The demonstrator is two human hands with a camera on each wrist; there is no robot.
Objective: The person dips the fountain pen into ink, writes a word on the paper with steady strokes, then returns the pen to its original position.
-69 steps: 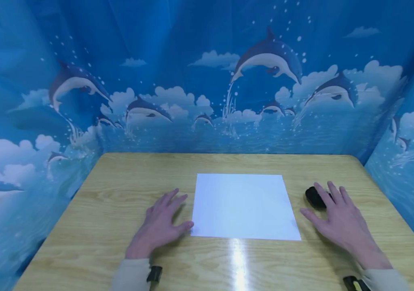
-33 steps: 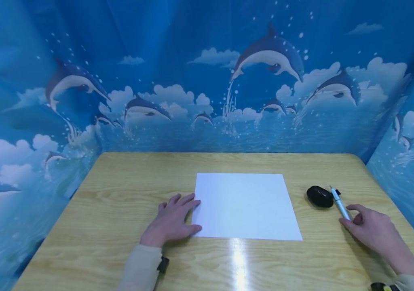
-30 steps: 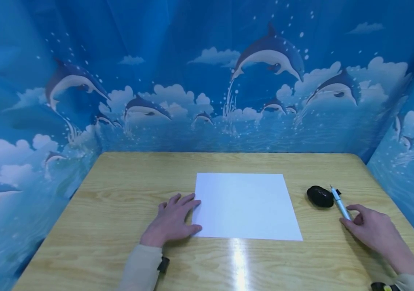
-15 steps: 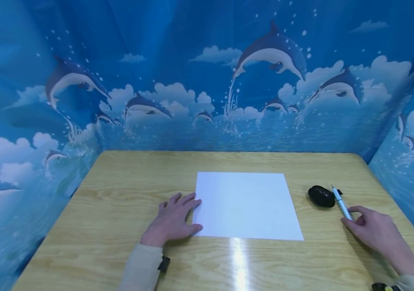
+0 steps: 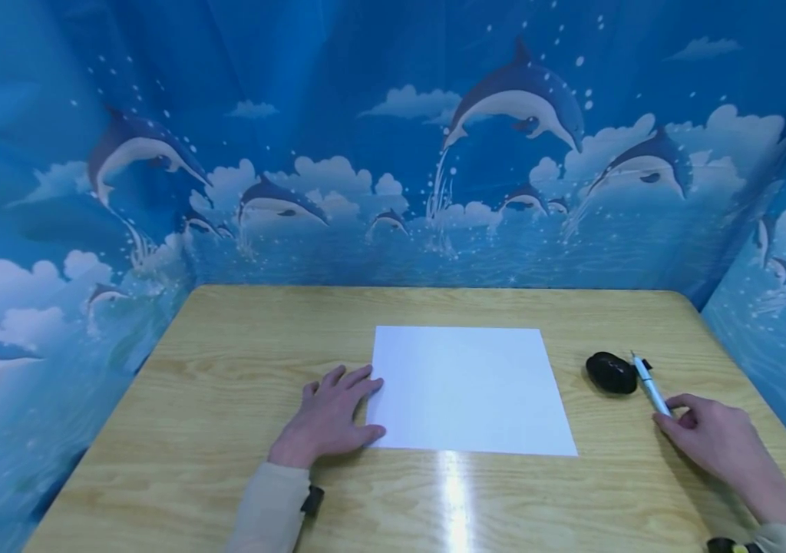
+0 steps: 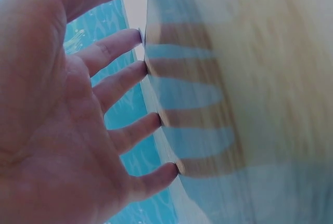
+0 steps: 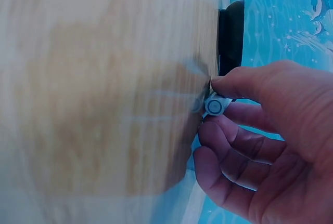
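A white sheet of paper (image 5: pixel 472 392) lies on the wooden table. My left hand (image 5: pixel 327 415) rests at its left edge, fingers spread and fingertips down; the thumb and a fingertip overlap the sheet. In the left wrist view the left hand (image 6: pixel 67 115) shows its palm, with fingertips on the tabletop. On the right, my right hand (image 5: pixel 718 438) pinches the near end of a light-blue pen (image 5: pixel 652 388) between thumb and fingers. The pen's tip points away from me. In the right wrist view the round end of the pen (image 7: pixel 214 105) shows between the fingers of the right hand (image 7: pixel 281 135).
A glossy black rounded object (image 5: pixel 611 373) sits just left of the pen, close to its tip half; its kind is unclear. Behind the wooden table (image 5: pixel 282 322) hangs a blue curtain (image 5: pixel 365 115) printed with dolphins. Light glares on the table's front (image 5: pixel 455 499).
Since the first frame my left hand has moved right onto the paper's edge. My right hand has moved right and nearer from beside the black object and taken hold of the pen. Little differs since.
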